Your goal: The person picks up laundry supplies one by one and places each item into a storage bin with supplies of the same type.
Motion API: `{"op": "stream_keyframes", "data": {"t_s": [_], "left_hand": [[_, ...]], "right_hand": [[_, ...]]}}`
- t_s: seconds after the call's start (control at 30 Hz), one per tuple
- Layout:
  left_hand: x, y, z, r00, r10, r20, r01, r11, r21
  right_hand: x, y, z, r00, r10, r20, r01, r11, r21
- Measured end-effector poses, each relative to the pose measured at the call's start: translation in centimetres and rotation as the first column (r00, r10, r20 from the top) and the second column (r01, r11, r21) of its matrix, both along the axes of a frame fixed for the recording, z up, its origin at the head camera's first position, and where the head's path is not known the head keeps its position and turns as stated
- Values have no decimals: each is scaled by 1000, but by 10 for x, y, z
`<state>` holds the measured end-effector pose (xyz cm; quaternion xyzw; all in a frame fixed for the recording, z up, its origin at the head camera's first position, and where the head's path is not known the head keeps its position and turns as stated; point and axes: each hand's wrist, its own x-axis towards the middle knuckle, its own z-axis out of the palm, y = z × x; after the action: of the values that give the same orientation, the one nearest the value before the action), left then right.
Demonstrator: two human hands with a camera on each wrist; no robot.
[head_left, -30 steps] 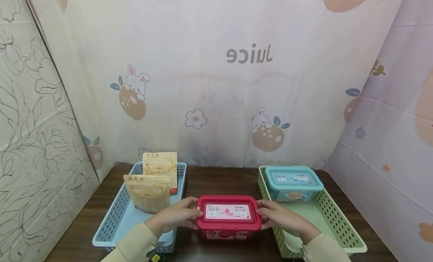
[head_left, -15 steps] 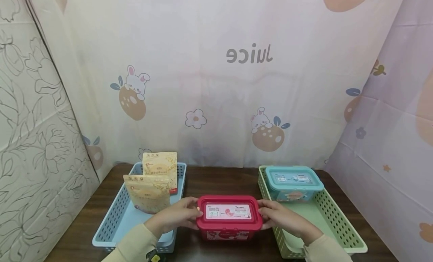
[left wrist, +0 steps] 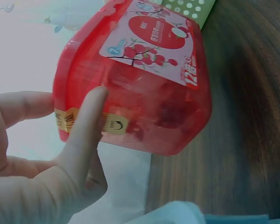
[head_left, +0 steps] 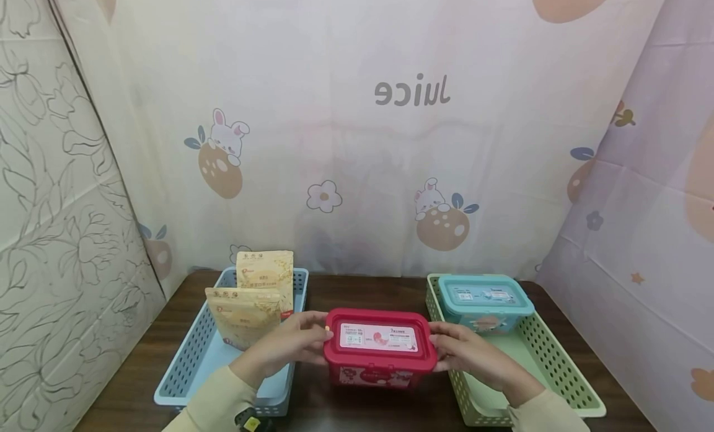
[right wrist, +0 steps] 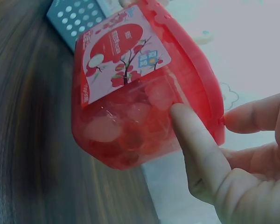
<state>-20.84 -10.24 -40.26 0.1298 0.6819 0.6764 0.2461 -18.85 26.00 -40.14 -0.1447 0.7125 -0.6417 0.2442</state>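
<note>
A red lidded plastic box [head_left: 380, 348] with a pink label is held between both hands at the middle front of the table, tilted slightly down to the right in the head view. My left hand [head_left: 292, 344] grips its left end, fingers and thumb at the lid's edge and side wall. At the opposite end my right hand [head_left: 474, 354] holds it the same way. Through the translucent wall of the box [right wrist: 126, 126], rounded pieces show in the right wrist view. A dark shadow lies on the wood below the box in both wrist views.
On the left, a blue basket [head_left: 181, 364] holds two yellow pouches [head_left: 264, 277] standing upright. A green basket [head_left: 549, 351] on the right has a turquoise lidded box [head_left: 486, 299] at its back end. A printed curtain [head_left: 357, 141] hangs behind the dark wooden table [head_left: 362, 289].
The red box has risen slightly with both hands and now tilts a little, its right end lower. Half a second earlier it sat level. The baskets and pouches have stayed put.
</note>
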Motion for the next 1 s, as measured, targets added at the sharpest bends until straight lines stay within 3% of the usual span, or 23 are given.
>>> {"op": "stream_keyframes", "data": {"t_s": [0.53, 1.0], "left_hand": [[3, 2, 11, 993, 113, -25, -111, 992, 60], [3, 4, 17, 988, 151, -14, -150, 986, 79]], "right_hand": [[2, 5, 13, 993, -115, -1, 114, 990, -84], [6, 3, 20, 987, -159, -29, 156, 983, -98]]}}
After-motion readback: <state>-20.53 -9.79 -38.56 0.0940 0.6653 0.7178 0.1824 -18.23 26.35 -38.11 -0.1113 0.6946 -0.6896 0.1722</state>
